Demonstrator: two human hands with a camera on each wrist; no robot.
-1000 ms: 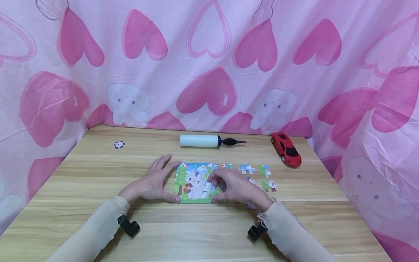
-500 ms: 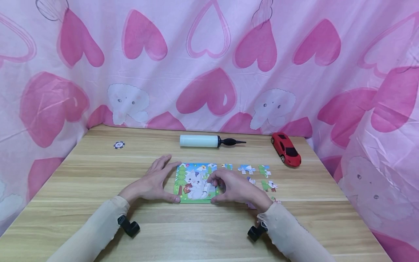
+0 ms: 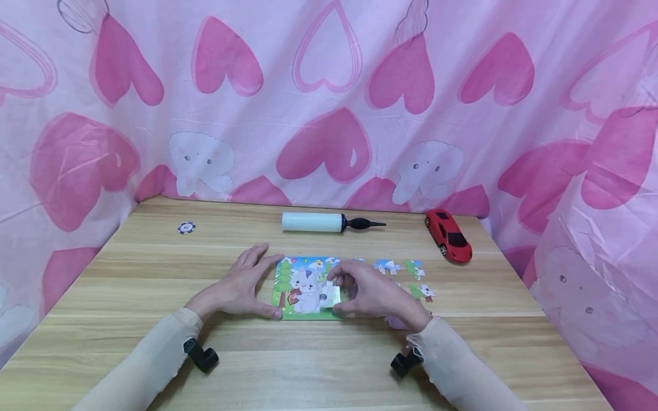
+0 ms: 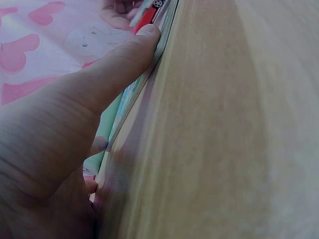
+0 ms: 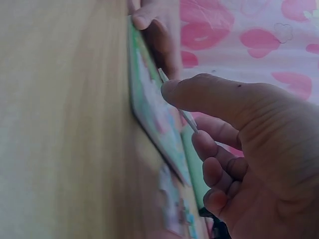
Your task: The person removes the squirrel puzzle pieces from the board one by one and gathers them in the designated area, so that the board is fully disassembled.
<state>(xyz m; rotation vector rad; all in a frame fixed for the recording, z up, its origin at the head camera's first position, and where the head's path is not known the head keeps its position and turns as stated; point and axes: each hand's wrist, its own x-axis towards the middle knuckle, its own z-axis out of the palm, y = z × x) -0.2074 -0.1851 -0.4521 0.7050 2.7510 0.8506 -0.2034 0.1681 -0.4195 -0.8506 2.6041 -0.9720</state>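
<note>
A jigsaw puzzle with a white cartoon animal lies in its flat tray (image 3: 305, 317) on the table. My left hand (image 3: 239, 288) is spread along the tray's left side, thumb at the near corner and index finger at the far one. The left thumb (image 4: 124, 59) rests on the tray's edge in the left wrist view. Over the tray's right part, my right hand (image 3: 372, 294) pinches a puzzle piece (image 3: 333, 297) between thumb and fingers. In the right wrist view this piece (image 5: 187, 119) is tilted and raised off the tray. My right hand hides the tray's right edge.
Several loose puzzle pieces (image 3: 387, 266) lie right of the tray, some behind my right hand. Farther back are a pale blue hand pump (image 3: 313, 222) with a black nozzle, a red toy car (image 3: 449, 236) and a poker chip (image 3: 187, 228). A pink heart-patterned curtain (image 3: 324, 142) surrounds the table.
The puzzle piece in my right hand has come up from the tray and tilted, its pale face now showing. My right hand shifted slightly; my left hand stayed in place.
</note>
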